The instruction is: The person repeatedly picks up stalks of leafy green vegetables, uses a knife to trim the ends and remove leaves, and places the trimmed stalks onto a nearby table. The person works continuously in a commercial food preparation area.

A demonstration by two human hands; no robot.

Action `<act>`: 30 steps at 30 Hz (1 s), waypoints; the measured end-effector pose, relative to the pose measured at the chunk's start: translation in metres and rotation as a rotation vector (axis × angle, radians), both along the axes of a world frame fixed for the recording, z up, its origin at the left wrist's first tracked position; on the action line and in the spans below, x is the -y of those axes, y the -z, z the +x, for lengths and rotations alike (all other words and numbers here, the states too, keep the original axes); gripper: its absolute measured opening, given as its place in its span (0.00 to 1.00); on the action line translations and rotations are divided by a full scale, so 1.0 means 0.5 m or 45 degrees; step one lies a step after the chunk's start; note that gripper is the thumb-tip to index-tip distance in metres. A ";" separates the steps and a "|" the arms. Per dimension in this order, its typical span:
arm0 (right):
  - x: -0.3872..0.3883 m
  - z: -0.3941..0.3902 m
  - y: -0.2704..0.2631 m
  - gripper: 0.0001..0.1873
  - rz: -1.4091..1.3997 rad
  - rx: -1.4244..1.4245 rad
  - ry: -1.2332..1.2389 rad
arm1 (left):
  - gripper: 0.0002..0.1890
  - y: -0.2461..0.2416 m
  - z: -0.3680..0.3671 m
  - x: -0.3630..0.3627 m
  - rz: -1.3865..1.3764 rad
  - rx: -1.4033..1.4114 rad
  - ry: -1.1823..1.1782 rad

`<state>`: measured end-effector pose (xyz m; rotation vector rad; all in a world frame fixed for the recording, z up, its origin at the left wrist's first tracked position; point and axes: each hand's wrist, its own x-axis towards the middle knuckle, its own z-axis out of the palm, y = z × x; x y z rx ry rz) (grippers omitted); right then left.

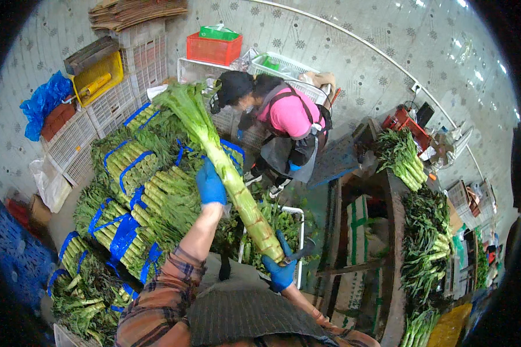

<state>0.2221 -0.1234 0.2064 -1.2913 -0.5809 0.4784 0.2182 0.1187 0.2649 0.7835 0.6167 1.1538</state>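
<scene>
A long celtuce stem (pixel 243 199) with leaves on its top end lies slantwise before me, from upper left to lower right. My left hand (pixel 210 182), in a blue glove, is against the stem's left side near the leafy part. At the lower butt end is my right hand (pixel 281 269), also blue-gloved; it holds a small knife with a curved dark blade (pixel 305 250), its edge close to the butt. Whether the right fingers also grip the stem cannot be told. Beneath the stem is a white plastic crate (pixel 301 225) with loose leaves.
Celtuce bundles tied with blue bands (pixel 132 173) are piled at left. A person in a pink top (pixel 291 112) bends forward beyond the stem. A dark bench edge (pixel 395 260) runs along the right, with more celtuce (pixel 425 243) beside it. White crates (pixel 108 108) line the wall.
</scene>
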 end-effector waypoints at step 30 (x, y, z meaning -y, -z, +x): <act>-0.023 0.062 -0.047 0.24 -0.121 -0.257 -0.175 | 0.25 -0.032 0.032 -0.051 0.200 0.261 0.041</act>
